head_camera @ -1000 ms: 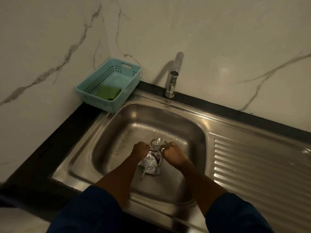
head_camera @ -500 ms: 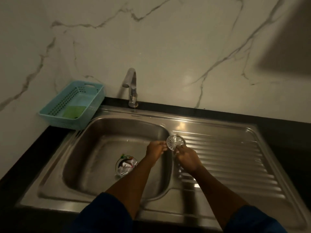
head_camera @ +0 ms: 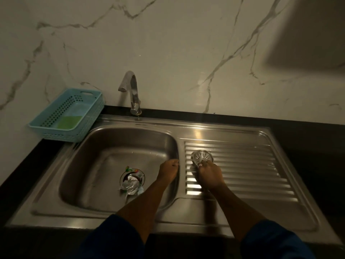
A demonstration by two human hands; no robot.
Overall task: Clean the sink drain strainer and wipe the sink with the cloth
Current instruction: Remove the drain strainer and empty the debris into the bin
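Note:
The round metal drain strainer [head_camera: 202, 157] rests on the ribbed draining board [head_camera: 248, 171], right of the steel sink basin [head_camera: 104, 152]. My right hand [head_camera: 210, 174] pinches its near edge with the fingertips. My left hand [head_camera: 168, 169] hovers over the basin's right rim, fingers curled and holding nothing. Crumpled foil and scraps of rubbish [head_camera: 131, 184] fill the open drain hole at the basin's bottom. A green cloth [head_camera: 69, 122] lies in the light blue basket [head_camera: 46, 118] at the back left.
A chrome tap [head_camera: 132, 90] stands behind the basin against the marble wall. Black countertop [head_camera: 24, 165] borders the sink on the left and right. My dark blue sleeves show at the bottom edge.
Both hands lifted the strainer out of the drain and carried it right. It now sits on the draining board under my right hand, and my left hand has come off it.

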